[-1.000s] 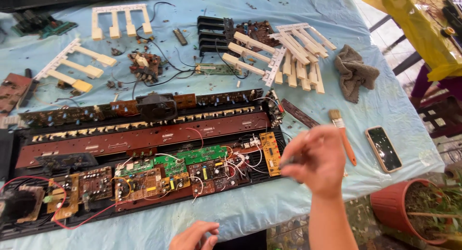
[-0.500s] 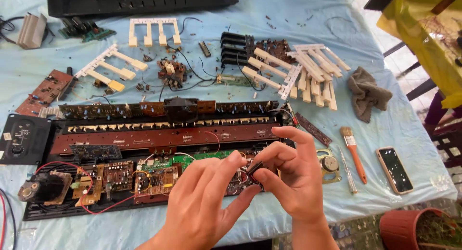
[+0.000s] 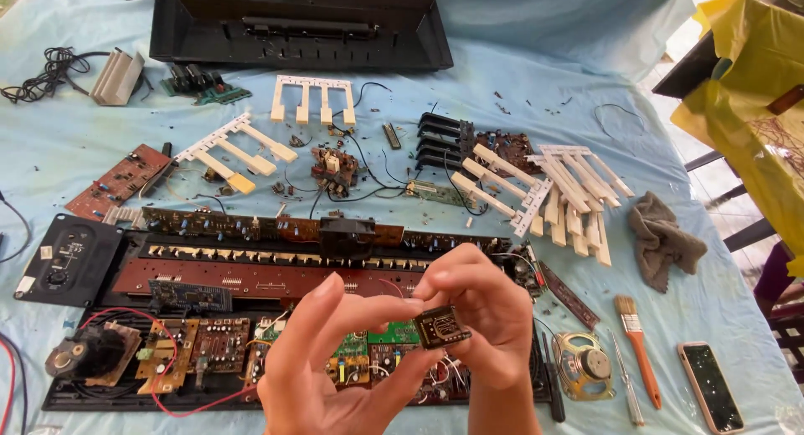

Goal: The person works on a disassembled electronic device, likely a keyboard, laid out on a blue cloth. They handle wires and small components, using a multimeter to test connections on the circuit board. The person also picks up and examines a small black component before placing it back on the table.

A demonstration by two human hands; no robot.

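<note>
My left hand (image 3: pixel 322 368) and my right hand (image 3: pixel 494 318) are raised together over the near edge of the table. Between their fingertips they pinch a small dark square electronic part (image 3: pixel 441 327) with pale markings on its face. Beneath the hands lies an opened keyboard chassis (image 3: pixel 251 276) with long brown circuit strips and green and brown boards (image 3: pixel 201 347) joined by red wires. Part of the boards is hidden behind my hands.
A blue cloth (image 3: pixel 519 66) covers the table. On it lie white key sets (image 3: pixel 311 97), black keys (image 3: pixel 440 133), a black casing (image 3: pixel 293 25), a grey rag (image 3: pixel 666 238), an orange-handled brush (image 3: pixel 638 347), a phone (image 3: pixel 710 386), a small speaker (image 3: pixel 584 365) and a screwdriver (image 3: pixel 626 380).
My left hand came up from the bottom edge to meet the right. Both now hold the small part higher and closer to the camera, its face turned up.
</note>
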